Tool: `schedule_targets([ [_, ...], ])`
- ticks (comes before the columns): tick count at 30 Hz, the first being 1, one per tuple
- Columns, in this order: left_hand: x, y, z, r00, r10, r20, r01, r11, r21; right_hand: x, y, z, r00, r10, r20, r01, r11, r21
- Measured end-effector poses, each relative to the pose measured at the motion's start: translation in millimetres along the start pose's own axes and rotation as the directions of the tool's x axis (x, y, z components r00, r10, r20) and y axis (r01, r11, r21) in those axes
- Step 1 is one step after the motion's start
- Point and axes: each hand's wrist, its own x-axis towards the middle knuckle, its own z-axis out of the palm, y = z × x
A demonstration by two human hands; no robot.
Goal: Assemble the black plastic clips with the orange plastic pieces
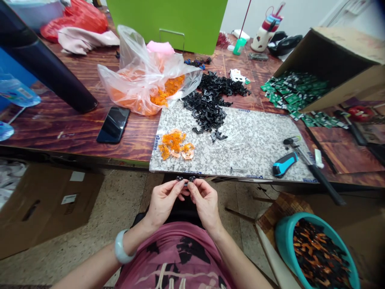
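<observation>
My left hand (162,200) and my right hand (206,200) meet just in front of the table's edge, fingers pinched around a small black part (185,182). Its dark ends stick up above both sets of fingertips; the middle is partly hidden. On the speckled board (264,132) beyond lie orange clips (173,141) to the left and a heap of black clips (207,106) further back. Thin metal pins (239,143) are spread to the right of these.
A blue-handled tool (285,163) and a hammer (315,170) lie at the board's right. Behind are a plastic bag (135,84) and a box (345,52) of green boards. A phone (113,124) is left; a teal bucket (285,237) stands lower right.
</observation>
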Motion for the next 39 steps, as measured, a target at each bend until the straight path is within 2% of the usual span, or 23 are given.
schedule_targets([
  [8, -6, -1, 1.2, 0.996, 0.091, -0.023, -0.088, 0.989, 0.121, -2, 0, 1, 0.993, -0.116, 0.019, 0.118, 0.978, -0.172],
  [19, -2, -3, 1.4, 0.998, -0.016, -0.057, 0.017, 1.0, 0.023, 7, 5, -8, 0.998, 0.046, 0.044, -0.048, 0.998, 0.045],
  [25, -3, -3, -0.6, 1.0, 0.004, -0.006, -0.003, 0.999, 0.052, 4, 7, -8, 0.993, 0.08, 0.087, -0.089, 0.99, 0.106],
  [31, -6, -3, -2.3, 0.998, 0.047, 0.047, -0.053, 0.991, 0.125, 3, 4, -6, 0.998, -0.003, 0.068, 0.0, 0.999, 0.041],
  [36, -2, -3, -7.1, 0.995, -0.039, 0.095, 0.022, 0.984, 0.176, 7, 5, -17, 0.991, 0.054, 0.121, -0.053, 0.999, -0.013],
  [39, 2, -4, -11.9, 0.989, -0.038, 0.143, 0.002, 0.97, 0.241, 9, 2, -25, 0.987, 0.08, 0.142, -0.08, 0.997, -0.008],
])
